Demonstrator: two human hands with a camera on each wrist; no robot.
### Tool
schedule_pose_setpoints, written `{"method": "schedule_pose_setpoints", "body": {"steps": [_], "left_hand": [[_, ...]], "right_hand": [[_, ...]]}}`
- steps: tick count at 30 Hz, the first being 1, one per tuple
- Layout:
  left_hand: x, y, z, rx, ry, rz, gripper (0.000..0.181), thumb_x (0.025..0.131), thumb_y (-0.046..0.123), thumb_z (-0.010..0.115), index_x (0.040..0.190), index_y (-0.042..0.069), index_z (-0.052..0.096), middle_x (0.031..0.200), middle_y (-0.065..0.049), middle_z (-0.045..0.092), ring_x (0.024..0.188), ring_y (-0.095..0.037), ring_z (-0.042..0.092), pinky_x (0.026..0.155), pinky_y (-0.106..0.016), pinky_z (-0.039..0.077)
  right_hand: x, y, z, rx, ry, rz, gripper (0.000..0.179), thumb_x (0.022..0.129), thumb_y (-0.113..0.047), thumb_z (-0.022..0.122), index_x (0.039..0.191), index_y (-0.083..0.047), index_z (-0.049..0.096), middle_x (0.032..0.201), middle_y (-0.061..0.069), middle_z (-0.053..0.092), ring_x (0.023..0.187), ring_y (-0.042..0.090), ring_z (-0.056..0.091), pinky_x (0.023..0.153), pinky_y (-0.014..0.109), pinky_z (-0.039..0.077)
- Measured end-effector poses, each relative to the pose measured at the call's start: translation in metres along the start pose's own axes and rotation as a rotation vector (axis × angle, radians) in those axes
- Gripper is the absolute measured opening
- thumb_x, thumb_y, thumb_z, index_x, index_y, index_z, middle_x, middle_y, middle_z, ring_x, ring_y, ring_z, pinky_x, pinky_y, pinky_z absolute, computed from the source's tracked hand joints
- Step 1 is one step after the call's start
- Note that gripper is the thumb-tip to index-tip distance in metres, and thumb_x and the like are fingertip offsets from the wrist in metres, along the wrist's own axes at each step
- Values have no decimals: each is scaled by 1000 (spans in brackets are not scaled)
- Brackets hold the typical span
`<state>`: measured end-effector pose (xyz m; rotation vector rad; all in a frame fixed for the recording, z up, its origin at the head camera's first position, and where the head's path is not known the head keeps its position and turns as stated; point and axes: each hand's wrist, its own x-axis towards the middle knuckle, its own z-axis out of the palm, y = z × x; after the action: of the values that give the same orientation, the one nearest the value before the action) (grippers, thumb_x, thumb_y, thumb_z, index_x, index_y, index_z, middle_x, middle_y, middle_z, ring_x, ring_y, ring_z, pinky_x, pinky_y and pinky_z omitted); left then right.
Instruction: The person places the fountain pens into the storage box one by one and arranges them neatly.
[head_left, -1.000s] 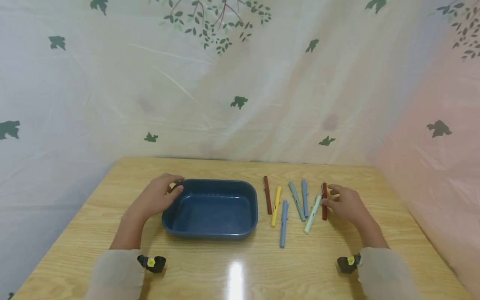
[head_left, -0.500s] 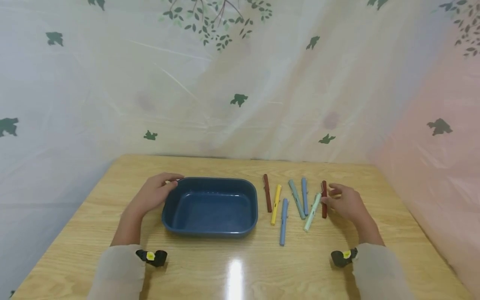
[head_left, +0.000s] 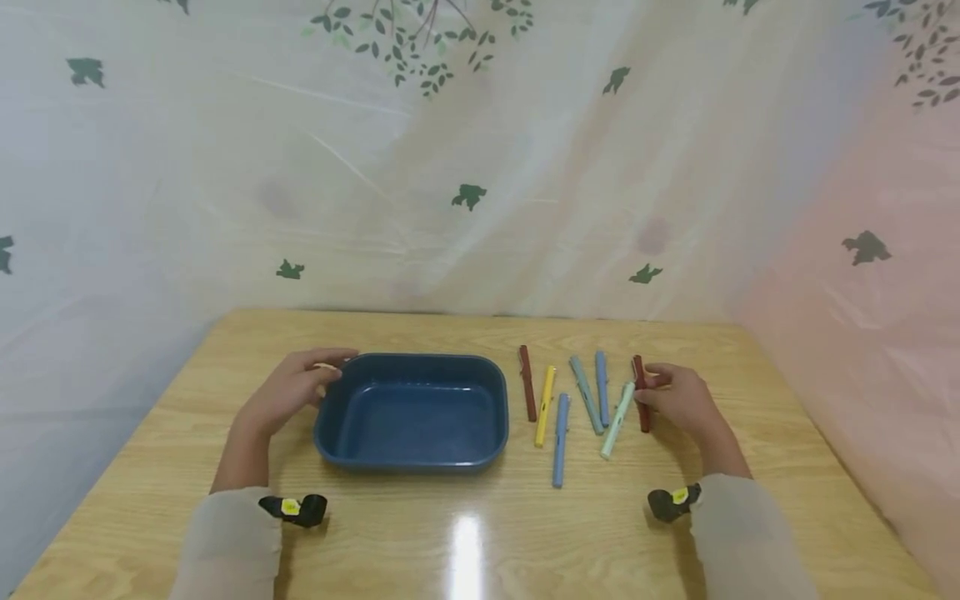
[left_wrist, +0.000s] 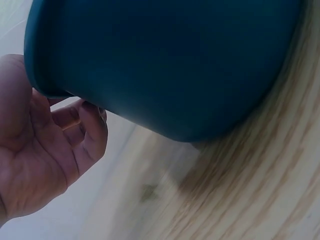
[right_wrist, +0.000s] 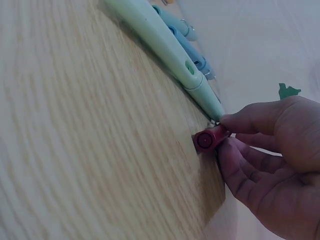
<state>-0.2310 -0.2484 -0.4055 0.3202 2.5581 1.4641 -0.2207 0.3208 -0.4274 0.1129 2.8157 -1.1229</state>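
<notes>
My left hand (head_left: 281, 393) holds the left back corner of a dark blue rectangular dish (head_left: 411, 467). In the left wrist view, curled fingers (left_wrist: 92, 132) touch the dish's outer wall (left_wrist: 150, 75), and the thumb's tip is hidden at the rim. On the right, my right hand (head_left: 681, 402) pinches a dark red pen (head_left: 645, 419) between thumb and fingers. That pen's round end (right_wrist: 204, 141) faces the right wrist camera. A mint-green pen (head_left: 617, 421) lies just left of it, its upper end close to the pinching fingers.
Between the dish and the right hand lie a second dark red pen (head_left: 528, 385), a yellow pen (head_left: 545, 408), a blue pen (head_left: 560, 442), a grey-green pen (head_left: 587, 396) and another blue pen (head_left: 602, 389). The wooden table (head_left: 390, 542) meets a leaf-patterned curtain (head_left: 375, 225) behind.
The right fingers have closed on the dark red pen, which has tilted slightly. The left thumb has drawn back from over the dish to its rim. The view has shifted a little.
</notes>
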Motion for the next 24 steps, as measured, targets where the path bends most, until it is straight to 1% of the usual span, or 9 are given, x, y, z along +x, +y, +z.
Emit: {"method": "schedule_pose_setpoints", "body": {"steps": [3, 7, 12, 15, 20, 24], "left_hand": [[-1, -2, 0, -23, 1, 0, 42, 105, 11, 48, 146, 5, 55, 145, -23, 53, 108, -32, 56, 73, -38, 56], [-2, -3, 0, -48, 4, -2, 42, 105, 10, 48, 146, 4, 55, 145, -23, 53, 108, -32, 56, 73, -39, 56], [-3, -3, 0, -59, 6, -12, 43, 105, 10, 48, 147, 5, 55, 147, -22, 52, 110, -32, 56, 74, -39, 56], [-2, -3, 0, -65, 9, -11, 43, 104, 10, 49, 146, 5, 55, 147, -22, 52, 111, -33, 56, 74, -39, 56], [-1, -5, 1, -74, 21, -6, 42, 104, 9, 50, 146, 5, 57, 145, -21, 54, 110, -32, 56, 73, -39, 56], [-1, -7, 1, -90, 26, -7, 42, 104, 9, 50, 145, 6, 57, 145, -20, 54, 109, -29, 56, 72, -38, 55]], "right_hand": [[3, -3, 1, 21, -4, 38, 62, 98, -14, 68, 147, 13, 42, 126, 31, 60, 111, 38, 61, 90, 44, 53], [4, -8, 2, 15, 2, 66, 60, 98, -15, 66, 146, 14, 43, 124, 30, 61, 109, 37, 60, 90, 44, 51], [6, -10, 3, 20, 9, 84, 57, 96, -10, 64, 144, 14, 45, 127, 33, 60, 108, 38, 62, 86, 43, 54], [8, -11, 4, 21, 14, 105, 56, 96, -11, 64, 143, 14, 47, 128, 34, 59, 108, 38, 62, 84, 42, 55], [12, -11, 5, -16, 26, 117, 55, 96, -15, 67, 139, 14, 51, 124, 33, 59, 106, 39, 61, 82, 41, 55], [13, -12, 6, -34, 21, 130, 52, 97, -17, 66, 138, 12, 53, 125, 33, 59, 105, 38, 60, 80, 40, 54]]}}
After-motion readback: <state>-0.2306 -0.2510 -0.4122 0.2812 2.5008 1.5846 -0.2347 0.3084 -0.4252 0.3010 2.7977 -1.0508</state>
